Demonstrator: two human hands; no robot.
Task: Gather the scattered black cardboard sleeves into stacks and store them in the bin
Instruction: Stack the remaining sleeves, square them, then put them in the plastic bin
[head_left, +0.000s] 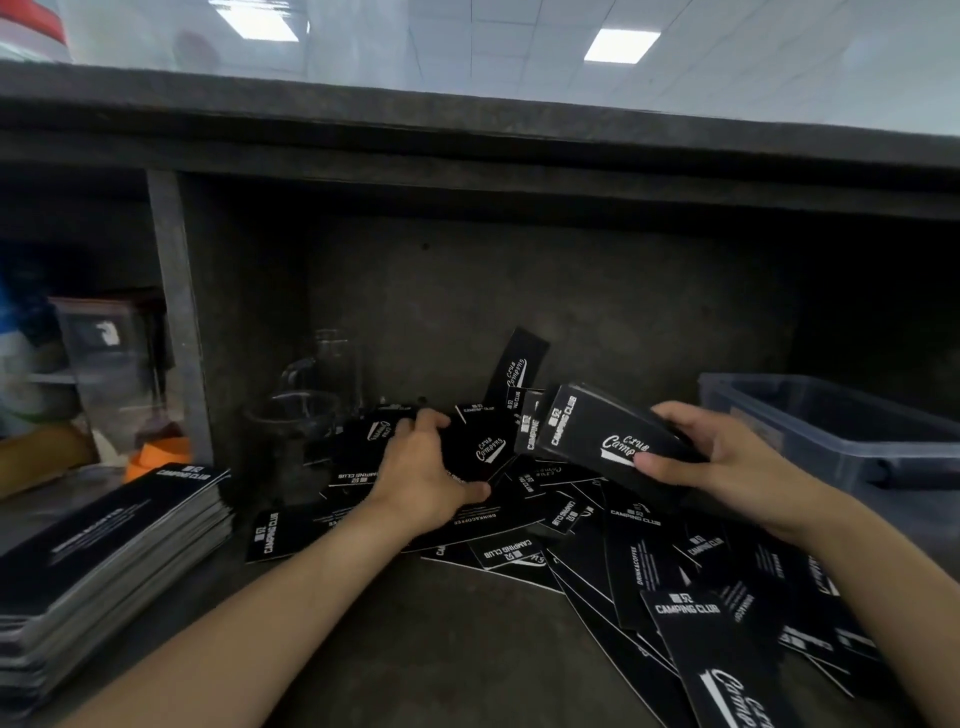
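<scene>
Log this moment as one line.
phase: gathering | left hand: grips loose sleeve | right hand: holds sleeve stack | scattered sleeves: many on shelf | bin: at right

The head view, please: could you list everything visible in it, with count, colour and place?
loose sleeves: many, black with white print, scattered centre to right
held stack: one, black, raised above the pile, centre right
tidy stack: one, black with grey edges, left foreground
bin: one, translucent grey-blue, far right
glassware: a few pieces, clear, back left of the pile
plastic container: one, clear, left compartment
shelf: one, dark grey, around everything
left hand: one, grips one of the loose sleeves
right hand: one, holds the held stack
</scene>
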